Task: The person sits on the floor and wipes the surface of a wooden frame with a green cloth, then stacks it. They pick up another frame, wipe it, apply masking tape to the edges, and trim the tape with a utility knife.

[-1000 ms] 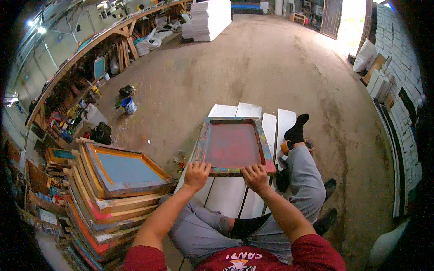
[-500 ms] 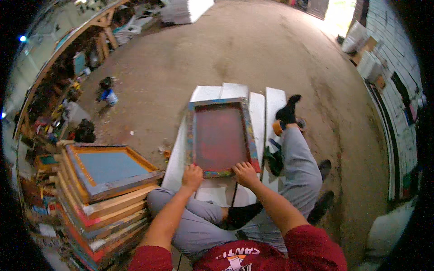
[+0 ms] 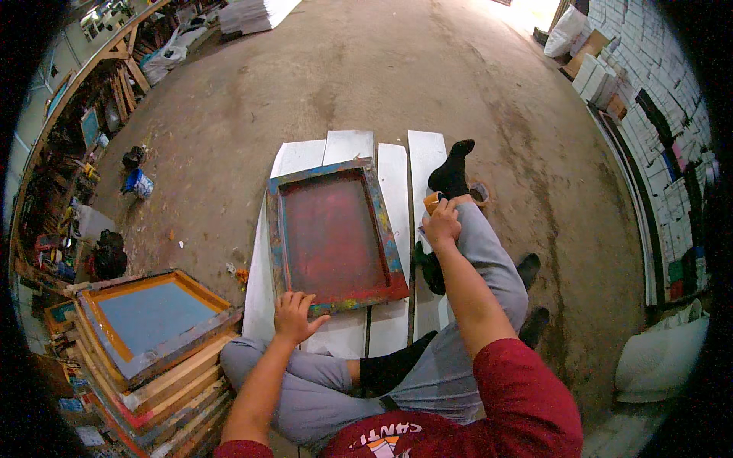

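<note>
A screen printing frame [image 3: 391, 259] with paint-stained wooden sides and a reddish-grey mesh lies on white boards in front of me. My left hand [image 3: 294, 317] rests on its near left corner, fingers over the edge and thumb spread to the right. Over by my outstretched leg, my right hand [image 3: 443, 224] is closed around a roll of orange-brown tape [image 3: 434, 201]. My fingers cover part of the roll.
Several stacked frames [image 3: 179, 374] stand at my left, the top one with blue-grey mesh [image 3: 156, 311]. White boards [image 3: 393, 172] with gaps between them lie under the work. A dark green thing [image 3: 431, 271] lies beside my leg. A blue-and-white bucket [image 3: 139, 184] stands farther left.
My right hand has let go of the frame's near edge and reached forward right to the tape roll. The left hand has stayed at the frame, which now sits slightly turned. The view has shifted right.
</note>
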{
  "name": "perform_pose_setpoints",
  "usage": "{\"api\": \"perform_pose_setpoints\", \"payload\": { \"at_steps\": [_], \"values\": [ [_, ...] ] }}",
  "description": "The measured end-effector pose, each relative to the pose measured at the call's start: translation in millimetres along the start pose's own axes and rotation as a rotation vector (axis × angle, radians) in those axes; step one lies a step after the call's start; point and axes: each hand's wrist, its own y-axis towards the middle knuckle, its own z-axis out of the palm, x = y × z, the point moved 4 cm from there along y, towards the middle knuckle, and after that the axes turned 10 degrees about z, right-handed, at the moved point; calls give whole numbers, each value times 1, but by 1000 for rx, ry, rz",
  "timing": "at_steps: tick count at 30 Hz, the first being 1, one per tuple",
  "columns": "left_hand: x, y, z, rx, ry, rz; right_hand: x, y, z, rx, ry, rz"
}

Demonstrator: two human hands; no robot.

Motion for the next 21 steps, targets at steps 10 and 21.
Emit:
{"api": "perform_pose_setpoints", "payload": {
  "at_steps": [10,21],
  "values": [
    [0,39,-1,-412,-265,-147,-38,5,22,-62,303,-63],
    [-31,145,-35,-347,-1856,-714,39,-112,-142,132,1036,-462]
  ]
}}
